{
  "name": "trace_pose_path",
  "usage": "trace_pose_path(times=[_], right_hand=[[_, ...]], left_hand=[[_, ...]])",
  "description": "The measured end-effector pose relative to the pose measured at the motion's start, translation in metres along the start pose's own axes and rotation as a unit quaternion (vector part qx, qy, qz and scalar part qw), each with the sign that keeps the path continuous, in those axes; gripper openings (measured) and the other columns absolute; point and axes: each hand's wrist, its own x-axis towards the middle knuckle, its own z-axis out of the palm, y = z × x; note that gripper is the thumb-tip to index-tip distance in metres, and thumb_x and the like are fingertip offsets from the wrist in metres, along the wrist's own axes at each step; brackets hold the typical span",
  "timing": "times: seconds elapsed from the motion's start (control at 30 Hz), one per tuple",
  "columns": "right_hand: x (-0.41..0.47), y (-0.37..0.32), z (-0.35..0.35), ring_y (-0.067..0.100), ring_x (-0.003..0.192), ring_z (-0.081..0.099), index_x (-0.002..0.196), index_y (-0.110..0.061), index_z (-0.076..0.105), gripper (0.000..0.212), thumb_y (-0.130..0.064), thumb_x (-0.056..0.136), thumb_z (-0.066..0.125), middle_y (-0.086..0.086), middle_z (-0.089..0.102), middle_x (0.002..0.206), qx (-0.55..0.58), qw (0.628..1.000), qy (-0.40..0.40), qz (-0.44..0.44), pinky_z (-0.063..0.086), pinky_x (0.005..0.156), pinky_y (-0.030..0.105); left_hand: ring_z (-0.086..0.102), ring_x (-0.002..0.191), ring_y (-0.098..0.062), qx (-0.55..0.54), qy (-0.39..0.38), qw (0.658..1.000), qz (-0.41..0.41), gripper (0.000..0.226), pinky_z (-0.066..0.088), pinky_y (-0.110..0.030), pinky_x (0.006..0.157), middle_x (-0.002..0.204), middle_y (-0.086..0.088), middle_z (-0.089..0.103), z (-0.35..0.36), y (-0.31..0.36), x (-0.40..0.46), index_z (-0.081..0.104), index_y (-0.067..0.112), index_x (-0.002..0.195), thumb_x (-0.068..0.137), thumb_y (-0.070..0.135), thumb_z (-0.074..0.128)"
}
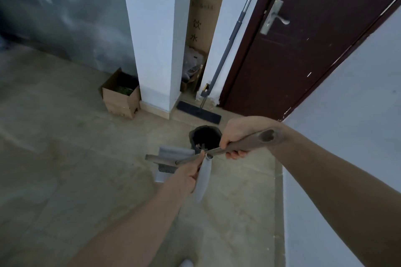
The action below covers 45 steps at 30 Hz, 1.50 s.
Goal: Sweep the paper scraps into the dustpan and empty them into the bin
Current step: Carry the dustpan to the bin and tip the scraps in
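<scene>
- Right hand [235,136], centre right of frame: clenched around the brown broom handle [253,140]
- Left hand [191,174], lower centre: grasping the pale grey dustpan handle [202,180]; dustpan [175,154] hangs just left of the bin
- Bin [206,136], centre: black, open-topped, on the floor [65,158]; scraps too small to tell
- Flat mop [198,111], above the bin: leaning by the dark door [303,50]

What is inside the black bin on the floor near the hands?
The black bin looks dark inside; a few small pale bits show near its front edge, too blurred to identify. The broom handle and right hand cover part of its rim.
</scene>
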Motion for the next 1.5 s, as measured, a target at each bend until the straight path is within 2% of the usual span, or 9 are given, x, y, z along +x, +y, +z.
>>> trace_pose_path(times=[0.07,0.2,0.33,0.57,0.7,0.9,1.07,1.27,1.5], right_hand=[[0.006,0.004,0.001,0.011,0.033,0.05,0.069,0.0,0.056,0.03,-0.013,0.094,0.043,0.004,0.057,0.04,-0.015,1.0,0.003,0.005,0.04,0.038,0.018],[0.02,0.01,0.005,0.012,0.036,0.052,0.08,0.001,0.054,0.02,-0.01,0.091,0.041,0.005,0.057,0.041,-0.032,0.999,-0.019,0.028,0.041,0.038,0.018],[0.026,0.021,0.012,0.011,0.031,0.049,0.072,-0.002,0.05,0.028,-0.01,0.096,0.038,0.005,0.054,0.037,-0.041,0.998,-0.034,0.045,0.04,0.036,0.016],[0.042,0.058,0.016,0.016,0.021,0.047,0.07,0.001,0.049,0.028,-0.003,0.096,0.038,0.011,0.05,0.031,0.013,0.998,-0.022,0.057,0.037,0.029,0.012],[0.059,0.08,0.012,0.015,0.024,0.048,0.076,0.0,0.048,0.026,-0.005,0.097,0.034,0.013,0.052,0.055,0.047,0.994,-0.046,0.087,0.038,0.029,0.014],[0.089,0.113,0.0,0.015,0.026,0.051,0.079,0.001,0.051,0.02,-0.004,0.095,0.039,0.015,0.051,0.068,0.104,0.989,-0.037,0.097,0.041,0.03,0.015],[0.116,0.132,-0.002,0.015,0.028,0.054,0.078,0.001,0.054,0.017,-0.005,0.092,0.046,0.016,0.056,0.067,0.112,0.987,-0.032,0.114,0.044,0.032,0.015],[0.134,0.142,-0.004,0.014,0.026,0.052,0.077,0.001,0.054,0.016,-0.002,0.09,0.045,0.015,0.056,0.068,0.119,0.987,-0.031,0.107,0.042,0.031,0.013],[0.15,0.153,-0.006,0.016,0.048,0.053,0.079,0.0,0.055,0.012,-0.004,0.089,0.049,0.014,0.057,0.07,0.164,0.978,-0.05,0.121,0.046,0.036,0.016]], left_hand=[[0.052,0.049,-0.012,0.001,0.002,1.0,-0.012,0.039,0.046,-0.02,0.042,0.042,-0.001,0.058,0.006,-0.005,0.001,0.056,0.009,0.073,0.101,0.033,0.043],[0.049,0.023,-0.006,0.003,-0.008,1.0,-0.029,0.052,0.04,-0.019,0.038,0.029,0.004,0.051,0.019,-0.014,0.002,0.051,0.012,0.062,0.098,0.047,0.039],[0.052,0.03,-0.01,-0.012,0.003,0.999,-0.047,0.037,0.041,-0.015,0.033,0.043,-0.003,0.056,0.029,-0.022,0.013,0.052,0.011,0.066,0.099,0.027,0.048],[0.054,0.024,-0.016,-0.074,0.017,0.991,-0.113,0.021,0.043,-0.016,0.03,0.034,-0.01,0.056,0.042,-0.055,0.041,0.057,0.006,0.073,0.092,0.014,0.059],[0.054,0.039,-0.016,-0.08,-0.006,0.987,-0.14,0.027,0.046,-0.023,0.041,0.036,-0.007,0.056,0.056,-0.07,0.061,0.056,0.007,0.068,0.092,0.019,0.06],[0.056,0.053,-0.02,-0.057,-0.008,0.982,-0.181,0.017,0.05,-0.021,0.035,0.071,-0.012,0.058,0.078,-0.091,0.095,0.059,0.003,0.095,0.087,0.015,0.069],[0.057,0.061,-0.021,-0.003,-0.014,0.983,-0.184,0.016,0.054,-0.025,0.039,0.079,-0.014,0.059,0.092,-0.106,0.115,0.058,0.003,0.092,0.094,0.018,0.06],[0.057,0.065,-0.02,0.056,-0.011,0.981,-0.187,0.033,0.042,-0.024,0.022,0.082,-0.012,0.058,0.098,-0.114,0.132,0.056,0.003,0.117,0.094,0.027,0.059],[0.066,0.054,-0.019,0.111,0.004,0.979,-0.17,0.048,0.05,-0.023,0.031,0.123,-0.014,0.064,0.097,-0.128,0.16,0.055,-0.001,0.13,0.095,0.032,0.057]])
